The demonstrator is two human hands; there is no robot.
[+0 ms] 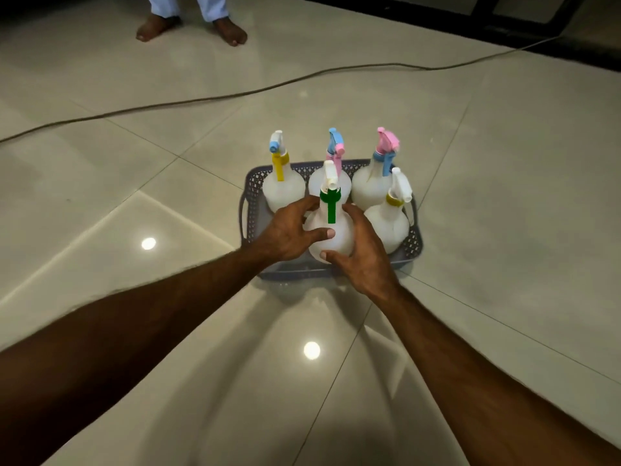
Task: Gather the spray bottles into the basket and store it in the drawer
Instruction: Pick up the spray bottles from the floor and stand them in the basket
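**Green-triggered bottle held by both hands in the basket**

A grey perforated basket (250, 193) is set on the glossy tiled floor (134, 203). Five white spray bottles are seen standing upright inside it. Along the far side, a bottle with a yellow trigger (283, 188), a bottle with a pink and blue head (336, 153) and a bottle with a pink top and blue trigger (369, 186) are lined up left to right. At the near right, a bottle with a yellow collar (389, 220) is placed just beside the basket wall.

The bottle with the green trigger (331, 230) is held at the near left of the basket. Its round body is gripped from the left by the left hand (285, 235), the thumb laid across the front. The right hand (361, 255) is curled round the right side of the same bottle, its thumb pressed low on the body.

A dark cable (201, 100) is laid across the floor beyond the basket. The bare feet of another person (191, 28) are seen at the top edge.
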